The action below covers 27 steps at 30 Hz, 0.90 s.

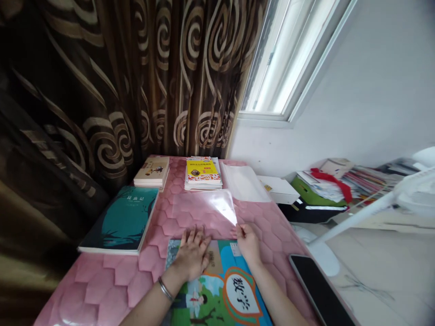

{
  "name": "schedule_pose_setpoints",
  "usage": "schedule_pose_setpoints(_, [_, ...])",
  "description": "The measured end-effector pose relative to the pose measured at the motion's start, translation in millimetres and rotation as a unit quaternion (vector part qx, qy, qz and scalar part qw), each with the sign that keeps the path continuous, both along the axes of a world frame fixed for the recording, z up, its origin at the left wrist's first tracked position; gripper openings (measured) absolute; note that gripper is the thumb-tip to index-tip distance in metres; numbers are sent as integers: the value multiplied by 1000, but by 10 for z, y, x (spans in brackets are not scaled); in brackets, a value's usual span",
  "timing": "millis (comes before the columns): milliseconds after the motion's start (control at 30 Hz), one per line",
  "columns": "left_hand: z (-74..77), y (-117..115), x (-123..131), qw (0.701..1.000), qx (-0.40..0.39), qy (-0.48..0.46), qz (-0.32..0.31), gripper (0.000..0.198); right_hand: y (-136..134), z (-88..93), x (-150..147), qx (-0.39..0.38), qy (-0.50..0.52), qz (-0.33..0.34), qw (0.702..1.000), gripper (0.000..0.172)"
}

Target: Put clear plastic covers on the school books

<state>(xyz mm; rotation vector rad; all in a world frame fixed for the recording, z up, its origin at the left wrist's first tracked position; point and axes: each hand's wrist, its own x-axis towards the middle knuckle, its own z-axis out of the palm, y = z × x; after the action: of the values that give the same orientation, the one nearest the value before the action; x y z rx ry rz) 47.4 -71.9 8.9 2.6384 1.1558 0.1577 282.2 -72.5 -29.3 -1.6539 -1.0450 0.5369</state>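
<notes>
I see the left hand [193,257] flat on the book [217,290], its grip wide. Just beyond the book, the right hand [248,243] pinches a clear sheet [204,208] in a narrow grip.

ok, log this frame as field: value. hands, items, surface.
left hand: laid over the upper part of the textbook, fingers spread
right hand: pinching the near right edge of the clear plastic sheet
left side: teal book
far end: brown book stack, yellow-topped book stack
right edge: dark phone-like slab
surface: pink padded cover
</notes>
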Motion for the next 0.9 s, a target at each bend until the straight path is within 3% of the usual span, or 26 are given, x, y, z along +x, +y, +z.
schedule_pose_setpoints(100, [-15, 167, -48, 1000, 5, 13, -17, 54, 81, -27, -18, 6, -21, -19, 1000, 33])
schedule_pose_setpoints(267, [-50, 294, -75, 999, 19, 17, -40, 53, 114, -14, 73, 30, -159, -42, 986, 18])
schedule_pose_setpoints(467, [-7, 262, -41, 999, 27, 28, -21, 52, -66, 135, 185, 25, -293, 32, 955, 23])
schedule_pose_setpoints(667, [42, 266, -32, 999, 18, 32, -23, 52, -495, 318, -52, -16, -397, 120, 910, 28])
schedule_pose_setpoints(800, [52, 227, -37, 999, 25, 25, -22, 55, -641, 213, -120, -57, -425, 139, 893, 34])
schedule_pose_setpoints(900, [67, 162, -121, 999, 27, 26, 15, 60, -633, 85, -82, -51, -427, 136, 892, 35])
